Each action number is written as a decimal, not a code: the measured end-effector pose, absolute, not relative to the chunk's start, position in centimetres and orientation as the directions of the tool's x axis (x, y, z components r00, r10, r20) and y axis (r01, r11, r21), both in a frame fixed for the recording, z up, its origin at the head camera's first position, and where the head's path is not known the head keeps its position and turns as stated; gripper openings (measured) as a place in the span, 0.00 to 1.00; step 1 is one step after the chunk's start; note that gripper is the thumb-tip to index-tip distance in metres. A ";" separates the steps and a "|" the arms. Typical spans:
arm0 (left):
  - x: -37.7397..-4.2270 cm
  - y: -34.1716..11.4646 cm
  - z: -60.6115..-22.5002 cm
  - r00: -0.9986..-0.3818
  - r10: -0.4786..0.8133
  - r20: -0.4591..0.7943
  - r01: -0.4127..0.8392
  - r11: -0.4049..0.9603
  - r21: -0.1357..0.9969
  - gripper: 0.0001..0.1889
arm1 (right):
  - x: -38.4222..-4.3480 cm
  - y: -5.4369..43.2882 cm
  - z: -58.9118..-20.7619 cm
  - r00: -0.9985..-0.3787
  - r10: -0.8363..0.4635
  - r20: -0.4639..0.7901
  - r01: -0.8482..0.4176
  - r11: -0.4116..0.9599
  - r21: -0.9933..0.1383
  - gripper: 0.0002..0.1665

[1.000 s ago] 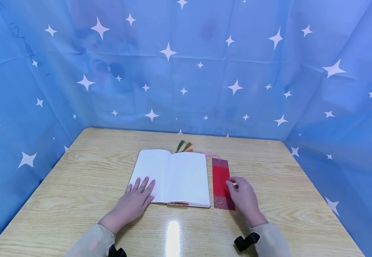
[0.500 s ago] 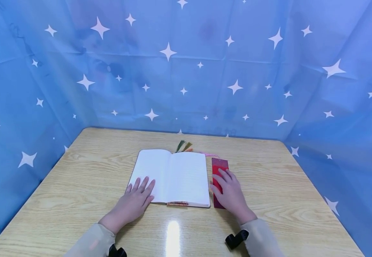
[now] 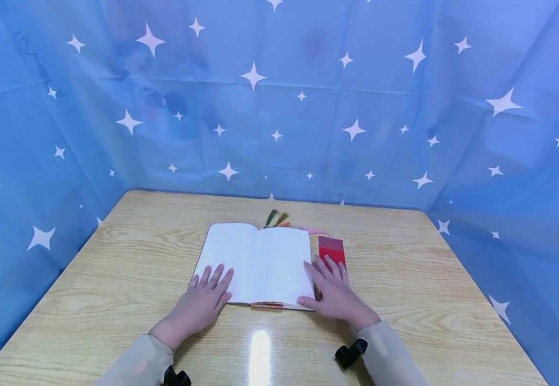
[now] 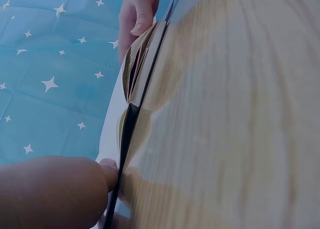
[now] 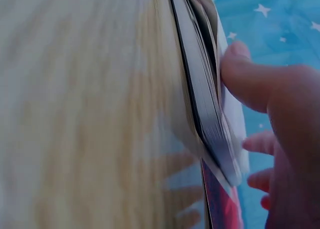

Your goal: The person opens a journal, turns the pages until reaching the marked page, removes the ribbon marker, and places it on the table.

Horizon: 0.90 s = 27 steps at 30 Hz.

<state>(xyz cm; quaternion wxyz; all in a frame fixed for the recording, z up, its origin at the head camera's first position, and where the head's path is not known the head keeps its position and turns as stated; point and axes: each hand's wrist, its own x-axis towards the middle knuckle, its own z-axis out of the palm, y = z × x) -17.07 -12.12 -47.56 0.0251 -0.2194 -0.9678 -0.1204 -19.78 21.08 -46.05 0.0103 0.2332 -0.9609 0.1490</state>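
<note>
A notebook point(image 3: 281, 257) lies spread at its middle on the wooden table, both white pages facing up. My left hand point(image 3: 201, 304) rests on the lower left page with its fingers straight. At the lower right corner, my right hand point(image 3: 339, 300) has its thumb and forefinger over the page edge, the other fingers reaching across a red bookmark point(image 3: 331, 249). In the right wrist view, the thumb point(image 5: 250, 81) is against the top pages, above the thick page block point(image 5: 212, 129). The bookmark's lower part is hidden by the right hand. An orange patterned strip point(image 3: 267, 305) shows under the pages.
Green, olive and orange tassels point(image 3: 277, 219) stick out past the notebook's top edge. A pink cord point(image 3: 316, 232) runs from there to the bookmark. A blue cloth with white stars point(image 3: 279, 150) hangs around the wooden table point(image 3: 163, 214).
My right hand has moved left from the bookmark onto the notebook's right page edge, its fingers spreading from a curled pose. The left hand has stayed in place.
</note>
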 end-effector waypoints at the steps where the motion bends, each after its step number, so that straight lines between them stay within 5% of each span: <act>1: -17.1 -12.1 -47.6 -0.903 0.419 0.098 0.430 0.875 0.224 0.27 | -19.8 21.1 -46.0 -0.890 -0.450 0.076 -0.452 0.845 -0.286 0.55; 8: -17.0 -12.2 -47.6 -0.907 0.415 0.072 0.420 0.878 0.230 0.28 | -20.2 21.3 -46.1 -0.891 -0.453 0.025 -0.437 0.843 -0.313 0.54; 27: -17.5 -12.1 -46.8 -0.912 0.406 0.054 0.406 0.881 0.243 0.28 | -20.4 20.6 -45.4 -0.871 -0.458 0.176 -0.490 0.794 -0.360 0.44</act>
